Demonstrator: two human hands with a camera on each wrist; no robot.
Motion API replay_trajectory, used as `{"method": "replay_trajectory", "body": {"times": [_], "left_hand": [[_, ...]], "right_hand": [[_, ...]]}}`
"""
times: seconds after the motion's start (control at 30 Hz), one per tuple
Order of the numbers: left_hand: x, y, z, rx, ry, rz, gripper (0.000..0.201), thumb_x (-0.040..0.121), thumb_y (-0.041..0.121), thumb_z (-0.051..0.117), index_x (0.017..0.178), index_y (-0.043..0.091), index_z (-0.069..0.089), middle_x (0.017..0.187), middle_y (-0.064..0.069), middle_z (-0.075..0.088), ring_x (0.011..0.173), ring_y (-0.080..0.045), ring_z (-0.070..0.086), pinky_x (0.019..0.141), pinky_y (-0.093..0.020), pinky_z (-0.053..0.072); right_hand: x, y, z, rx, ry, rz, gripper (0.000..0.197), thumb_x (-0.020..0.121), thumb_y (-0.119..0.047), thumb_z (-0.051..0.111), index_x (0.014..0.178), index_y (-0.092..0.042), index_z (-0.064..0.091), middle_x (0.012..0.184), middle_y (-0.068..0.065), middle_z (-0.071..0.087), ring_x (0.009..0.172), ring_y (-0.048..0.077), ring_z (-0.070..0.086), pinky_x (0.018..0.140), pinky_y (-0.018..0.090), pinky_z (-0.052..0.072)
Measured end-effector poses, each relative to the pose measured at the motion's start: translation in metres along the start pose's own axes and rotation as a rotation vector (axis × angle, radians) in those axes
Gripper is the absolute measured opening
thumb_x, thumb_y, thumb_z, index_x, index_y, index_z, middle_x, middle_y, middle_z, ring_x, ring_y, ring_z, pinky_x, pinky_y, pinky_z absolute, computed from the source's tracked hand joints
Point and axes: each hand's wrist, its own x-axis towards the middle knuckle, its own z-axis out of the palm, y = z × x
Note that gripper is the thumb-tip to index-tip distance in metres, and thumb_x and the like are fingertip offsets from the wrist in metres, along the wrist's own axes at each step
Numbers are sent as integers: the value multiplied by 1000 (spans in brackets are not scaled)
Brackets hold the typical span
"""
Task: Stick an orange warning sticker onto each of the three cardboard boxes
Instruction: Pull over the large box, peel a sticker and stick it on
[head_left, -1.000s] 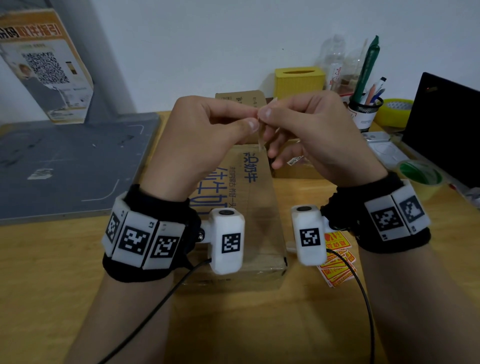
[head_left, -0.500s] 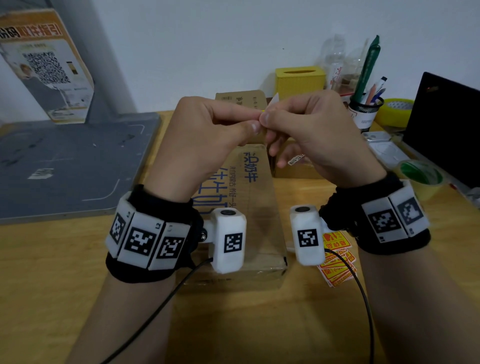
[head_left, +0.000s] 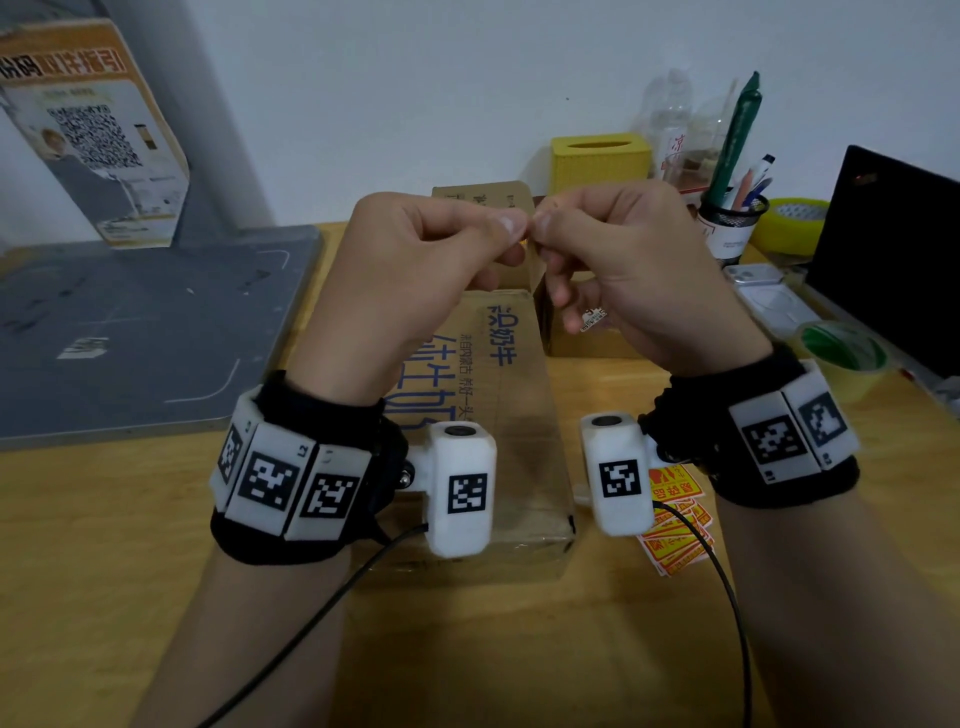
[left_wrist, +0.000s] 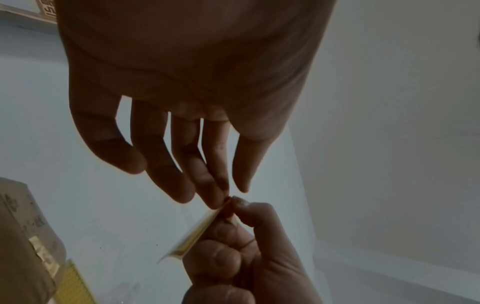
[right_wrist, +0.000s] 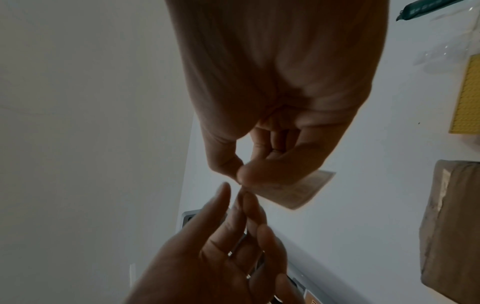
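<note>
Peeling step: sticker (left_wrist: 193, 232) raised over long cardboard box (head_left: 519, 415). Right hand (head_left: 634, 270) grip pinching it; left hand (head_left: 415, 270) grip nipping its corner. Next: split backing, press onto box at 6 o'clock.

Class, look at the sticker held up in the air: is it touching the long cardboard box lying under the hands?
Apart. The head view shows the sticker pinched between both hands well above the long cardboard box.

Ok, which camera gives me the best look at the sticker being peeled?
The right wrist view: the sticker shows its flat face beyond the right hand pinching it. The left wrist view shows it edge-on. In the head view, both hands hide nearly all of it.
</note>
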Motion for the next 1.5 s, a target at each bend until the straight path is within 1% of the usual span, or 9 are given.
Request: {"method": "replay_trajectory", "body": {"times": [0.07, 0.2, 0.4, 0.73, 1.0, 1.27, 1.33, 1.43, 1.5], "left_hand": [[-1, 1, 1, -3, -3, 26, 6, 88, 25, 74, 86, 24, 79, 74, 7, 76, 66, -1, 65, 57, -11, 47], [-2, 0, 1, -9, 14, 85, 5, 84, 19, 79, 88, 16, 79, 63, 14, 73, 61, 6, 63, 56, -8, 44], [-1, 1, 0, -10, 28, 117, 12, 82, 12, 80, 93, 11, 79, 60, 15, 71, 57, 8, 61, 57, -6, 43], [-2, 1, 4, -14, 33, 98, 13, 83, 13, 79, 95, 9, 80, 58, 15, 70, 56, 8, 59, 57, -8, 43], [-1, 2, 5, -5, 64, 51, 9, 86, 17, 74, 84, 24, 80, 68, 8, 75, 62, 2, 62, 56, -11, 45], [2, 0, 2, 43, 104, -23, 13, 85, 20, 72, 73, 21, 77, 68, 15, 73, 63, 0, 64, 57, -12, 46], [3, -1, 0, 44, 114, -37, 13, 85, 20, 71, 73, 18, 77, 67, 13, 72, 61, -1, 63, 57, -13, 46], [4, -2, -2, 49, 123, -49, 16, 86, 21, 70, 73, 15, 76, 64, 11, 70, 60, -5, 62, 56, -16, 46], [5, -2, -2, 51, 109, -61, 18, 87, 22, 69, 71, 17, 74, 63, 10, 68, 60, -7, 62, 55, -17, 45]], "right_hand": [[0, 1, 0, -15, 0, -18, 22, 98, -3, 60, 80, 9, 65, 53, 4, 50, 42, 15, 46, 35, 21, 36], [-1, -1, -1, -15, -29, -30, 24, 99, -5, 58, 77, -8, 68, 53, 5, 45, 40, 15, 40, 36, 20, 32], [-1, -1, -1, 49, -43, -24, 20, 99, -5, 59, 81, -6, 66, 51, -4, 42, 41, 13, 37, 36, 19, 32], [-1, 0, 2, 55, -17, -64, 17, 99, 1, 56, 83, -1, 61, 42, -6, 45, 34, 7, 34, 33, 19, 34], [1, 1, 1, 57, -6, -85, 18, 97, -2, 61, 79, -5, 64, 43, -3, 42, 34, 9, 32, 34, 20, 34], [2, 4, 0, 60, -3, -86, 16, 98, -2, 58, 84, 1, 65, 47, 3, 42, 35, 10, 31, 35, 20, 34], [3, 5, -2, 55, 16, -77, 16, 98, -2, 58, 86, 4, 65, 49, 6, 41, 35, 11, 31, 35, 20, 34], [5, 8, -4, 31, 37, -81, 18, 97, -4, 58, 80, -3, 63, 50, 7, 41, 36, 12, 32, 35, 21, 34], [5, 9, -5, 11, 51, -79, 17, 97, -5, 59, 83, 3, 63, 49, 6, 41, 35, 13, 31, 36, 22, 34]]}}
